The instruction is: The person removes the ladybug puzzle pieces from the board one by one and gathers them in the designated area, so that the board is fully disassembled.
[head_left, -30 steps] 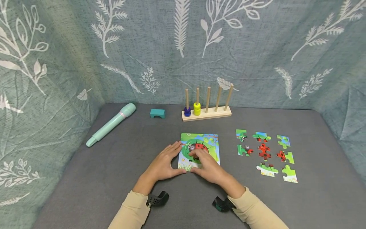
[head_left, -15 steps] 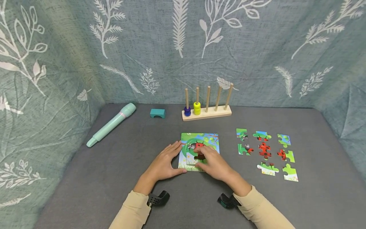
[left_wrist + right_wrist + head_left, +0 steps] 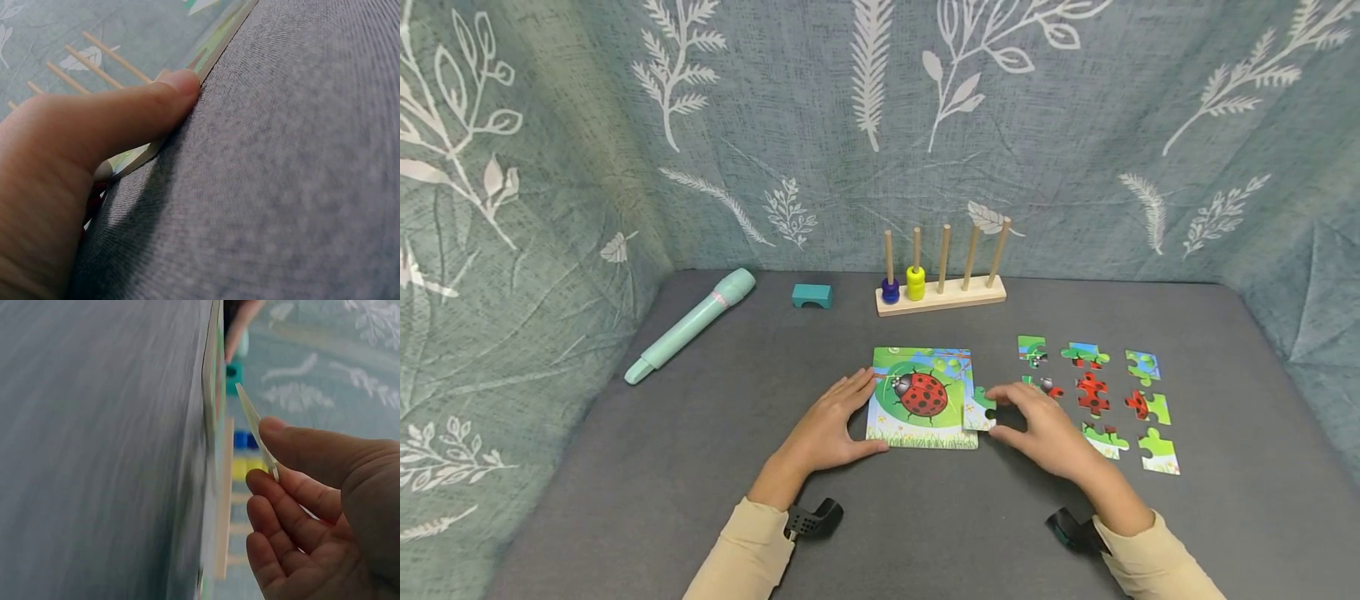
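Observation:
A square puzzle board with a ladybug picture lies flat on the grey table. My left hand rests at its lower left corner, fingers straight along the left edge. In the left wrist view the left thumb touches the front edge of the board. Between right thumb and fingers, my right hand pinches a corner puzzle piece by its right side, over the board's right edge. From the right wrist view, the piece is seen edge-on, tilted and raised off the table.
Several loose puzzle pieces lie in rows to the right. Behind the board stands a wooden peg stand with blue and yellow rings. A teal arch block and a mint tube lie at the back left.
My right hand has moved right, carrying the corner piece from the middle of the board to its right edge and uncovering the ladybug. The left hand has stayed in place.

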The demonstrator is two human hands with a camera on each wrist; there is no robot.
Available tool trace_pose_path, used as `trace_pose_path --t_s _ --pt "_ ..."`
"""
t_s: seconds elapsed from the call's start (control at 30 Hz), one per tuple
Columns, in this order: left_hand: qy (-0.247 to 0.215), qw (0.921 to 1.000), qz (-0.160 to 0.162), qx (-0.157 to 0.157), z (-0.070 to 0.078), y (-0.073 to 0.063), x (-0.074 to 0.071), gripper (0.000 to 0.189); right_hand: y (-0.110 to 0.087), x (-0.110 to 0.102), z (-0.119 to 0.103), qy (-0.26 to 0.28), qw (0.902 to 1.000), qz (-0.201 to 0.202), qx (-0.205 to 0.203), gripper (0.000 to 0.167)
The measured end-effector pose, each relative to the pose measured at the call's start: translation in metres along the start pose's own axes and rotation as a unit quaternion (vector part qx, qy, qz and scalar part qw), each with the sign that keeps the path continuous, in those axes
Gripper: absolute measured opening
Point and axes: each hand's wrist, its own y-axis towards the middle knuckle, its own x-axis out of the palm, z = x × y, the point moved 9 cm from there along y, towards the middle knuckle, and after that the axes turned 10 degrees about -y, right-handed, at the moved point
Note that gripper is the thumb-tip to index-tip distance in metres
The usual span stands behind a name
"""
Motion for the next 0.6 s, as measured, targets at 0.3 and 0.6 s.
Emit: trace_pose_path --t_s 0.3,0.6 --pt "0.000 1.0000 0.002 0.007 0.001 0.001 0.000 0.093 -0.036 -0.023 0.039 -0.035 0.9990 0.025 0.007 0.039" --pt "0.001 1.0000 0.002 0.007 0.001 0.000 0.000 0.092 -0.055 -0.028 0.055 -0.034 0.9986 0.042 -0.001 0.037"
